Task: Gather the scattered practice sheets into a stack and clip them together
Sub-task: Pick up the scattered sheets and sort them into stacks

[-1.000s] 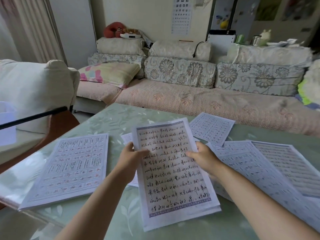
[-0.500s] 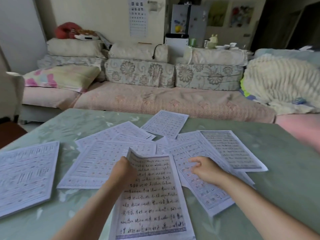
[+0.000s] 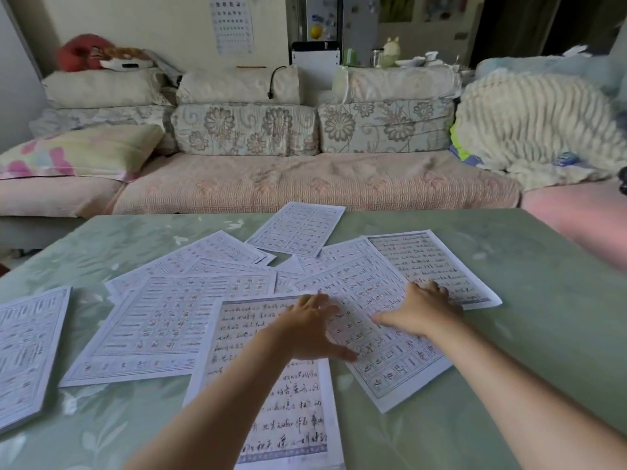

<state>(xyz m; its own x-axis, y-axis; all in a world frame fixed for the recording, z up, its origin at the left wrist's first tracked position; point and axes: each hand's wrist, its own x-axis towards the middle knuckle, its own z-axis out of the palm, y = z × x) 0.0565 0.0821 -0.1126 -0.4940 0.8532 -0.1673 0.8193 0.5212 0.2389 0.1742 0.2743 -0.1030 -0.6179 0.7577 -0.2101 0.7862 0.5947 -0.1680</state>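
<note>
Several white practice sheets lie scattered and overlapping on the green table (image 3: 529,300). A handwritten sheet (image 3: 244,361) lies flat in front of me, and my left hand (image 3: 310,330) hovers over its top right corner with fingers spread, holding nothing. My right hand (image 3: 419,312) rests palm down with fingers apart on a gridded sheet (image 3: 383,354) to the right. Another handwritten sheet (image 3: 424,262) lies beyond that hand. A large gridded sheet (image 3: 163,327) lies left of centre, one more sheet (image 3: 298,228) at the back, and a thicker pile (image 3: 23,351) at the far left. No clip is visible.
A long sofa (image 3: 271,178) with floral cushions runs behind the table's far edge. A fluffy cream blanket (image 3: 536,127) is heaped at its right end, a pastel pillow (image 3: 81,152) at its left. The table's front right part shows bare green cloth.
The handwritten sheet that both hands held up now lies flat on the table. My left hand has let go and opened; my right hand moved onto the gridded sheet. The view swung right.
</note>
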